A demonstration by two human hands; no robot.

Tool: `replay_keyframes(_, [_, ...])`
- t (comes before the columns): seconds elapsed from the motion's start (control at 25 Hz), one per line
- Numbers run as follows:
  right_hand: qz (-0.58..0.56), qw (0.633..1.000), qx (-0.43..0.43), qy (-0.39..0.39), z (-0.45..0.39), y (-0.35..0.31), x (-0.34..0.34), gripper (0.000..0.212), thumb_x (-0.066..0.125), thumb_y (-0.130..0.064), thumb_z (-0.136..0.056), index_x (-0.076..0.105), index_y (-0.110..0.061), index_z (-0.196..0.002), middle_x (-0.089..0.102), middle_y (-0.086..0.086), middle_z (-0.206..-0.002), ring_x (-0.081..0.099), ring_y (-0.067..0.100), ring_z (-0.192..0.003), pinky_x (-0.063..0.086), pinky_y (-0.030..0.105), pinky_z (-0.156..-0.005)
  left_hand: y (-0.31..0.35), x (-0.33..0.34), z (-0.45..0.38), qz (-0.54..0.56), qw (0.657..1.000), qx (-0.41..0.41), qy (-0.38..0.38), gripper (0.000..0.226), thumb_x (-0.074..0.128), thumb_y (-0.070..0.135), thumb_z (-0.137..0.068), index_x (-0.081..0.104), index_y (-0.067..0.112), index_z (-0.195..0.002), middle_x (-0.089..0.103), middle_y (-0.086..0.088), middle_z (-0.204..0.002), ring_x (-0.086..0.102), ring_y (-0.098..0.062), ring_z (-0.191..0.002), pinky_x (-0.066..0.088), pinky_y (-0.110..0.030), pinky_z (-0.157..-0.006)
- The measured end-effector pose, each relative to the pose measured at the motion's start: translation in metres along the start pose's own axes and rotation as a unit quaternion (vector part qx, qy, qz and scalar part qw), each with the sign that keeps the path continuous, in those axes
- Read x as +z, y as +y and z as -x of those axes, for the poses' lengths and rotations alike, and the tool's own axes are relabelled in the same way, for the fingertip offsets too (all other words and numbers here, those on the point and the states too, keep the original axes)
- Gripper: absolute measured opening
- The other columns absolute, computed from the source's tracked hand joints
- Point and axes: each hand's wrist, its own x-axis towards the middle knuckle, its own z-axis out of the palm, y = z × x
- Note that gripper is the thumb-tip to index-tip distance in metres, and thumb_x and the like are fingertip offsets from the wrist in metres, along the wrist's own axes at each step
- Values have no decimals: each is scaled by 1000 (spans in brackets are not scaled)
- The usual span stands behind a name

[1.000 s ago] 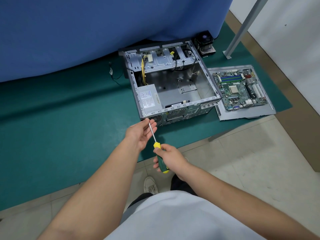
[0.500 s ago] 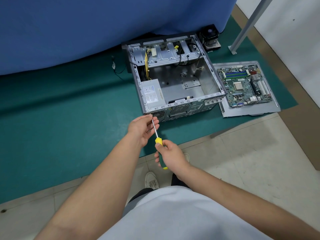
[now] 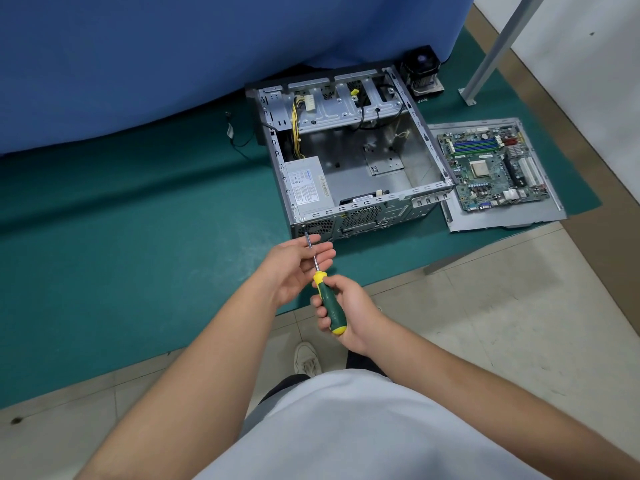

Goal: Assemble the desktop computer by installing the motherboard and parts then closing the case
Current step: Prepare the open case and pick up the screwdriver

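Green-handled screwdriver [image 3: 329, 303], gripped by the right hand [image 3: 349, 313] and steadied by the left hand's [image 3: 294, 268] loose fingers, could slip off the case [image 3: 346, 216] screw at the worktop's near edge.

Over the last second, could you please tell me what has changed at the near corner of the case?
The screwdriver tip has moved up to the screw spot at the case's near left corner. The right hand still grips the handle; the left hand still steadies the shaft with relaxed fingers. The motherboard stays outside on the panel. The camera itself shifted.
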Motion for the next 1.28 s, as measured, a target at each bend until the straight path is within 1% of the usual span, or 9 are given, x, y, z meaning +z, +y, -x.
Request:
replay_keyframes(0.2, [49,998,-28,13,-1,5,-3,25,56,-36,-101,61,-12,-103,67,7,-73,59,15,-57,46,24,-50,1,3,0,-51,997,38,52,26,57,-12,-97,61,-1,-120,75,-19,-109,77,-23,-81,64,-31,-72])
replay_keyframes(0.4, [108,986,-116,51,-5,15,-7,27,75,-23,-93,58,-7,-106,68,3,-72,62,15,-61,53,28,-59,-5,15,-3,-104,982,96,128,30,76,-4,-88,56,8,-108,71,-14,-91,71,-19,-69,59,-24,-55])
replay_keyframes(0.48, [97,987,-109,64,-7,14,-7,21,74,-26,-93,62,-10,-98,67,1,-70,60,12,-59,50,25,-57,-6,15,-3,-101,983,95,123,25,73,1,-92,55,10,-107,71,-12,-91,71,-18,-70,59,-26,-60])
replay_keyframes(0.56, [71,993,-72,55,-7,12,-6,23,67,-36,-97,67,-14,-90,67,-2,-72,57,9,-57,44,22,-53,-5,9,1,-89,991,66,77,14,63,3,-99,59,10,-111,75,-13,-100,74,-20,-81,61,-32,-77])
replay_keyframes(0.64, [55,997,-35,39,-5,10,-5,33,61,-44,-98,74,-17,-85,66,-4,-72,54,7,-55,40,21,-51,-5,0,4,-71,997,34,24,24,52,-5,-101,60,7,-121,77,-15,-108,76,-22,-92,61,-36,-88])
replay_keyframes(0.84, [34,998,-46,28,-5,10,-1,35,59,-47,-100,70,-13,-101,65,0,-74,54,11,-54,43,23,-50,0,-4,6,-61,997,31,36,29,65,-11,-93,63,2,-119,78,-18,-99,78,-21,-81,61,-25,-63])
replay_keyframes(1.04, [103,982,-135,83,-7,17,-1,33,78,-24,-90,52,-11,-106,64,6,-84,59,13,-59,51,27,-58,4,9,-2,-131,984,38,111,35,82,-4,-82,55,14,-93,68,-9,-75,67,-15,-54,50,-20,-44])
replay_keyframes(1.16, [77,987,-117,79,-6,13,2,24,69,-29,-98,56,-9,-99,66,5,-74,58,14,-56,48,26,-51,1,10,-1,-144,983,50,100,27,77,2,-88,56,17,-96,66,-6,-79,62,-15,-61,52,-21,-52])
replay_keyframes(1.28, [57,994,-53,72,-5,8,4,44,44,-46,-107,66,-14,-85,62,-1,-64,54,11,-51,40,23,-47,1,1,3,-91,995,26,26,27,61,-2,-98,61,15,-119,78,-8,-100,75,-19,-83,61,-29,-76])
